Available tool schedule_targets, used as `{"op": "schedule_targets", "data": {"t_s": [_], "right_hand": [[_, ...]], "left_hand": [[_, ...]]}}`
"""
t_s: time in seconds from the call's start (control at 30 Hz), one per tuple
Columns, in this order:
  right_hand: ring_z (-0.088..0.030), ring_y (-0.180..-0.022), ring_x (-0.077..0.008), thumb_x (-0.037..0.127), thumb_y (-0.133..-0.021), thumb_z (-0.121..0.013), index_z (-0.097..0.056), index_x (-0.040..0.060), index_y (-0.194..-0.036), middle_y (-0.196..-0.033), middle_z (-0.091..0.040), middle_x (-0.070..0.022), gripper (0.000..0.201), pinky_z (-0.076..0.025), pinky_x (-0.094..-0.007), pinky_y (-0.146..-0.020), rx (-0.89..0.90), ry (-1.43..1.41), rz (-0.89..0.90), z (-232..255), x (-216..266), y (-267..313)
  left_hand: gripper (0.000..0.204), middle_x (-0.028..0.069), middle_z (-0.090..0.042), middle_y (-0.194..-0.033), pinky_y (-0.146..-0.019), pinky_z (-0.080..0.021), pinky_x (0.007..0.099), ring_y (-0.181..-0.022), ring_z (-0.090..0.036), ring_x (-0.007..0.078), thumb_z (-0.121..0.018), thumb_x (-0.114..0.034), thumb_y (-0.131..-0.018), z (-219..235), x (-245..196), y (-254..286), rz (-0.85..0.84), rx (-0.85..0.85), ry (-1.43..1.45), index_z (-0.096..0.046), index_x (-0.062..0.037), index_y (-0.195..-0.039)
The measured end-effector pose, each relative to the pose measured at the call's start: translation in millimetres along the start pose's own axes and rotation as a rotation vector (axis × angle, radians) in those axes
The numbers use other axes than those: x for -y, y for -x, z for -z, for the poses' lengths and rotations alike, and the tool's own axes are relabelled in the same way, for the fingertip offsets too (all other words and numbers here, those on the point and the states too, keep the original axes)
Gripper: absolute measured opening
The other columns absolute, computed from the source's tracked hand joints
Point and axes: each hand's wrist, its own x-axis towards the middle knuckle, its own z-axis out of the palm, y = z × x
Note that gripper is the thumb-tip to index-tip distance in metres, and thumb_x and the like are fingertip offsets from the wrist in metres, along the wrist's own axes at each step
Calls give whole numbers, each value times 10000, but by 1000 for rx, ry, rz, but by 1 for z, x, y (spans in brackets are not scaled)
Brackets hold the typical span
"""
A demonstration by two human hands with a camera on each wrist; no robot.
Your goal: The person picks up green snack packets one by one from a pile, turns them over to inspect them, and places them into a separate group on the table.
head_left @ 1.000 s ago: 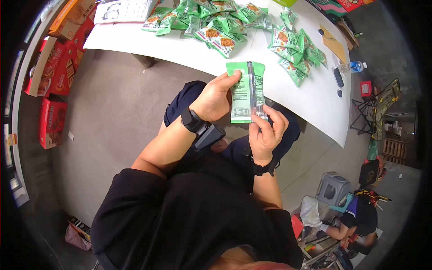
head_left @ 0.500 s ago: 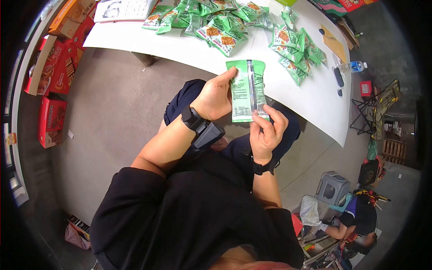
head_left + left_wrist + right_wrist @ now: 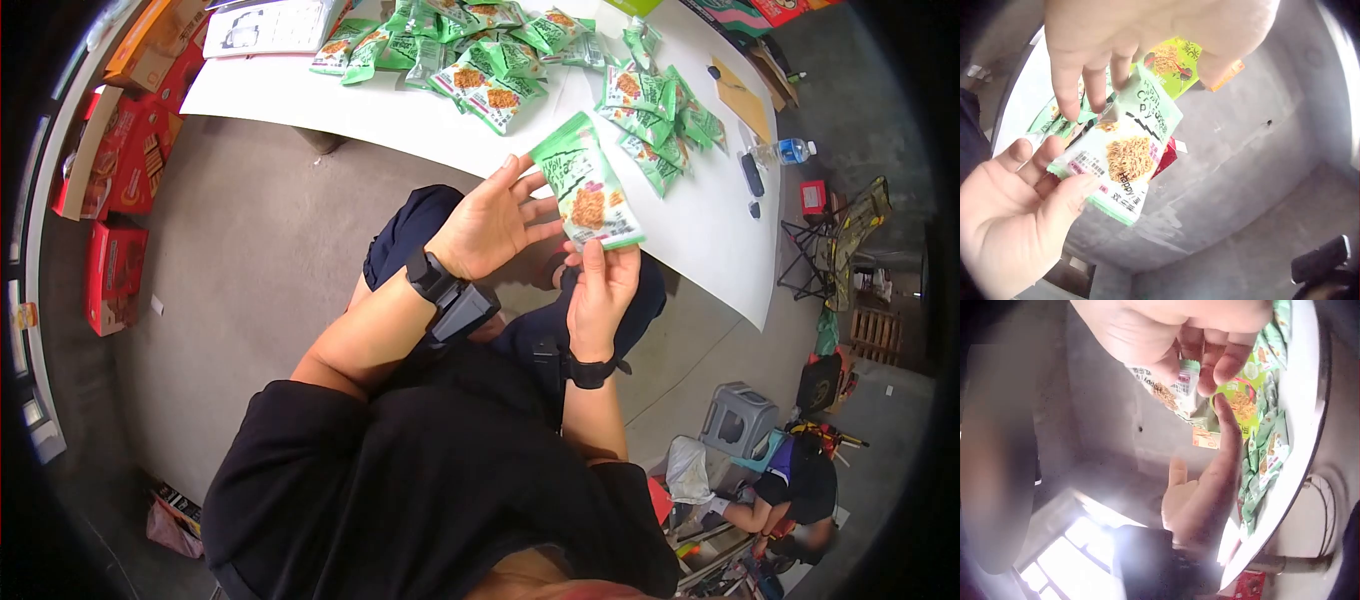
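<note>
A green and white noodle snack packet (image 3: 590,185) is held up near the table's front edge, its printed front with a noodle cake facing up. My right hand (image 3: 603,295) pinches the packet's bottom edge between thumb and fingers. To its left, my left hand (image 3: 488,228) is spread with the palm turned up, its fingertips right at the packet's left side. In the left wrist view the lettering on the packet (image 3: 1129,153) shows, and the left hand's fingers hang loosely beside its top end.
Many similar packets (image 3: 490,75) lie heaped on the white table (image 3: 720,230), with a smaller pile (image 3: 655,115) to the right. A calendar-like white item (image 3: 270,28) stands back left. A water bottle (image 3: 793,149) is at the right edge. Red boxes (image 3: 118,270) line the left side.
The packet has turned from its printed back to its front and tilted, moving slightly right. My left hand has let go and opened; the right hand keeps hold at the bottom.
</note>
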Motion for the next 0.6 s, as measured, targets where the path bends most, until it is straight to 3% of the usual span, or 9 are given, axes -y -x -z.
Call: {"op": "schedule_targets", "data": {"t_s": [0.03,0.07,0.17,0.23,0.27,0.33,0.4,0.6], "right_hand": [[-628,-776,-138,95,-938,-611,-511,26,-1095,-989,-646,-85,198,-495,-228,-689,19,-147,-137,0,0,-3],[-637,-782,-144,112,-948,-596,-513,31,-1113,-983,-650,-83,202,-500,-235,-671,38,-296,-274,-1,0,-6],[-640,-783,-137,131,-956,-582,-520,38,-1128,-975,-656,-80,205,-503,-236,-643,91,-326,-360,-8,-5,-11],[-633,-783,-124,133,-948,-599,-539,36,-1106,-974,-656,-73,195,-504,-232,-637,154,-293,-427,-8,-11,-17],[-633,-783,-124,133,-948,-599,-539,36,-1106,-974,-656,-73,195,-504,-232,-637,156,-298,-423,-4,-19,-22],[-624,-784,-112,132,-939,-613,-553,33,-1096,-966,-653,-58,195,-503,-228,-641,164,-48,-333,13,-35,-35],[-587,-814,-87,134,-932,-625,-570,37,-1092,-923,-632,-19,195,-482,-217,-674,37,28,-355,25,-36,-58],[-507,-866,-114,127,-881,-669,-560,15,-1156,-1080,-576,-48,317,-457,-254,-755,-276,405,-220,106,-92,-120]], "left_hand": [[465,46,-559,-1231,-909,-463,411,-1012,-574,216,-520,-400,-974,-1,0,-1,1,34,8,-429,-97,-1315],[465,46,-559,-1231,-909,-463,411,-1012,-574,216,-520,-400,-974,-1,1,-2,3,36,7,-429,-97,-1315],[395,47,-577,-1198,-767,-474,328,-972,-578,178,-595,-181,-951,6,7,-3,29,56,-246,-448,-88,-1306],[389,48,-577,-1206,-762,-475,319,-983,-578,163,-582,-152,-954,8,7,-7,10,-28,-320,-449,-91,-1315],[388,48,-575,-1220,-774,-479,320,-1004,-582,161,-571,-140,-959,9,6,-11,-4,-36,-316,-445,-89,-1322],[381,51,-569,-1239,-810,-486,334,-1051,-578,168,-555,-124,-963,14,-1,-23,-58,-67,-349,-442,-85,-1325],[367,55,-570,-1261,-922,-490,359,-1144,-571,186,-519,-85,-971,16,-13,-36,-121,-123,-382,-437,-71,-1328],[284,94,-600,-1195,-883,-537,333,-1060,-616,180,-519,-112,-977,27,-80,-93,-364,-151,-593,-492,-15,-1242]]}}
